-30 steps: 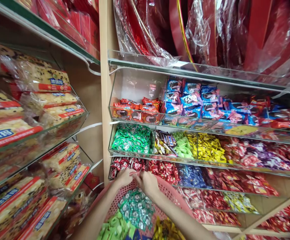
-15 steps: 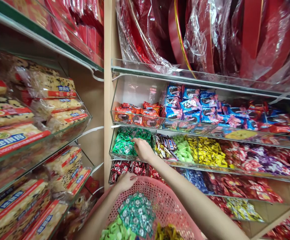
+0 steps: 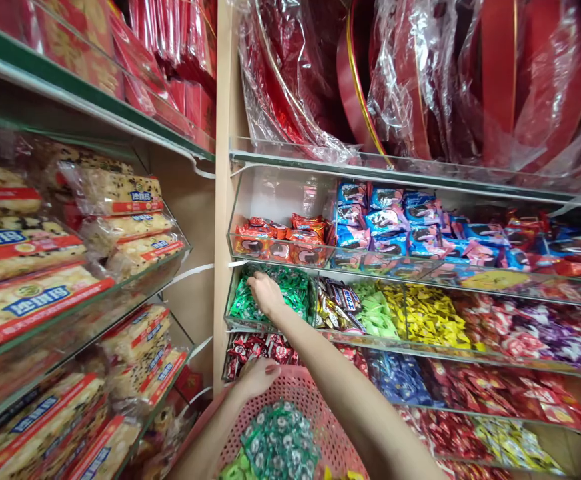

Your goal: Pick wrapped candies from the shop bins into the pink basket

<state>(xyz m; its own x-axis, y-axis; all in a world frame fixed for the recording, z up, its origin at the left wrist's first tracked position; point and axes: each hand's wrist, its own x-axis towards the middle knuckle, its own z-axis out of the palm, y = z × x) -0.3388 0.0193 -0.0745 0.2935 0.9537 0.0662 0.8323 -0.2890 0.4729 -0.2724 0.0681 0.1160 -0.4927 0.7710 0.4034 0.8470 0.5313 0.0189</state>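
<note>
My right hand reaches into a clear bin of green-wrapped candies on the shelf. Its fingers curl down among the wrappers, and what they grip is hidden. Below it, my left hand is closed over the far rim of a pink perforated plastic basket. Inside the basket lies a heap of teal-green wrapped candies. Beside that heap are light green wrapped candies and, at the lower picture edge, yellow ones.
Right of the green bin are brown-wrapped bars, light green packets and yellow candies. Blue cookie packs fill the shelf above. Packaged puffed-rice-like bars stack on glass shelves at left. A wooden upright divides the two sides.
My right hand has moved left and deeper over the green candies. The basket and left hand sit slightly lower in view as the camera shifts.
</note>
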